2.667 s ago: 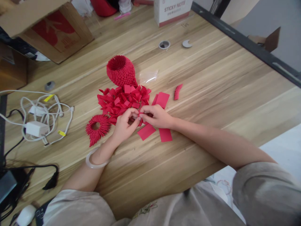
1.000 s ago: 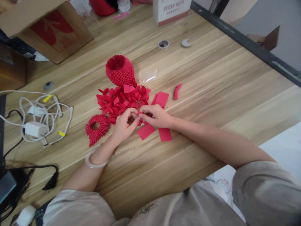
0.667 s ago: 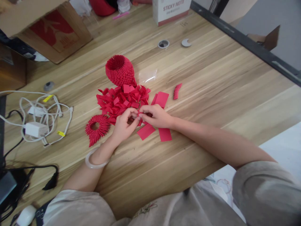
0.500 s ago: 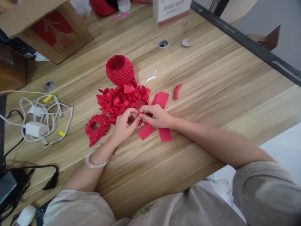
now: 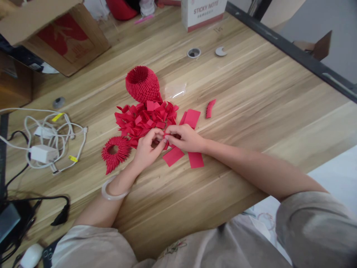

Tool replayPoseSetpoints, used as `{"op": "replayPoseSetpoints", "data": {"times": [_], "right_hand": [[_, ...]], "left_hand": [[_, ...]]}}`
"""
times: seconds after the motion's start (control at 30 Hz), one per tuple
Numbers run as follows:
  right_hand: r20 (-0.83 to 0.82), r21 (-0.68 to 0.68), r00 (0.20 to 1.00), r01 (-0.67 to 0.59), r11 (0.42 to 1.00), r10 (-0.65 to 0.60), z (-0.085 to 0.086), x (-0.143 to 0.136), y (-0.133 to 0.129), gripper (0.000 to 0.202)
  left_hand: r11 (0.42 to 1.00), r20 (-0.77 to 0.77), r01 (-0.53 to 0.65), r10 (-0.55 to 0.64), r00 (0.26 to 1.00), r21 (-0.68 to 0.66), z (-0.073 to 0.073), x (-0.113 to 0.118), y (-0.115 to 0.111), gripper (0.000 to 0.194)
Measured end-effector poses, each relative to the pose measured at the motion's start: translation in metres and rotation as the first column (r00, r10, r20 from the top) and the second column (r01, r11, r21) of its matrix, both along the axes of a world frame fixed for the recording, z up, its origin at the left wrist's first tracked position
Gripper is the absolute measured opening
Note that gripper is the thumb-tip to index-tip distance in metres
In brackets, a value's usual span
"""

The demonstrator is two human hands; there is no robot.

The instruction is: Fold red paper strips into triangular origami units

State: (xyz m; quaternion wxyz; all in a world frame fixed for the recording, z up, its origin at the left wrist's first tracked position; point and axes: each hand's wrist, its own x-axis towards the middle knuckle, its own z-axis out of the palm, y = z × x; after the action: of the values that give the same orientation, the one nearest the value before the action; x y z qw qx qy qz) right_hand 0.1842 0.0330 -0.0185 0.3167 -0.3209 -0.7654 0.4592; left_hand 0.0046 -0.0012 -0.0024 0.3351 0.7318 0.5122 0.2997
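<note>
Between the fingertips of my left hand (image 5: 150, 146) and my right hand (image 5: 185, 137) a small piece of red paper (image 5: 165, 136) is pinched, mostly covered by the fingers. Both hands are closed, thumbs against forefingers, and they meet over the table. Just beyond them lies a heap of small folded red paper pieces (image 5: 145, 118). Flat red paper strips (image 5: 173, 156) lie under and beside my right hand. Left of my left hand rests a ring of interlocked folded red pieces (image 5: 122, 149). A round red folded-paper bowl (image 5: 146, 87) stands behind the heap.
A short curved row of red pieces (image 5: 211, 108) lies to the right. Clear plastic film (image 5: 175, 90) is near the bowl. Tangled white cables with a charger (image 5: 43, 153) spread at left. A cardboard box (image 5: 67, 44) and a sticky note box (image 5: 203, 14) stand at the back.
</note>
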Motion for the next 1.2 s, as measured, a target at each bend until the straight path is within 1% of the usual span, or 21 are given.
{"op": "replayPoseSetpoints", "data": {"times": [0.4, 0.7, 1.0, 1.2], "right_hand": [[-0.014, 0.012, 1.0, 0.003, 1.0, -0.003, -0.0002, 0.0003, 0.0001, 0.016], [-0.025, 0.004, 1.0, -0.016, 1.0, 0.017, -0.0017, 0.0013, 0.0014, 0.016], [-0.021, 0.018, 1.0, 0.004, 1.0, -0.004, -0.0014, 0.0, 0.0002, 0.015], [0.019, 0.031, 0.999, 0.042, 0.999, -0.042, 0.0011, -0.0011, -0.0019, 0.016]], "left_hand": [[1.0, 0.002, -0.007, 0.007, 1.0, -0.004, 0.0007, 0.0009, -0.0005, 0.019], [1.0, 0.005, -0.004, 0.004, 1.0, -0.014, 0.0007, 0.0009, -0.0007, 0.018], [1.0, 0.009, -0.015, 0.015, 1.0, -0.013, 0.0002, 0.0014, -0.0007, 0.02], [1.0, 0.001, -0.005, 0.005, 1.0, -0.003, -0.0004, 0.0005, 0.0, 0.018]]}}
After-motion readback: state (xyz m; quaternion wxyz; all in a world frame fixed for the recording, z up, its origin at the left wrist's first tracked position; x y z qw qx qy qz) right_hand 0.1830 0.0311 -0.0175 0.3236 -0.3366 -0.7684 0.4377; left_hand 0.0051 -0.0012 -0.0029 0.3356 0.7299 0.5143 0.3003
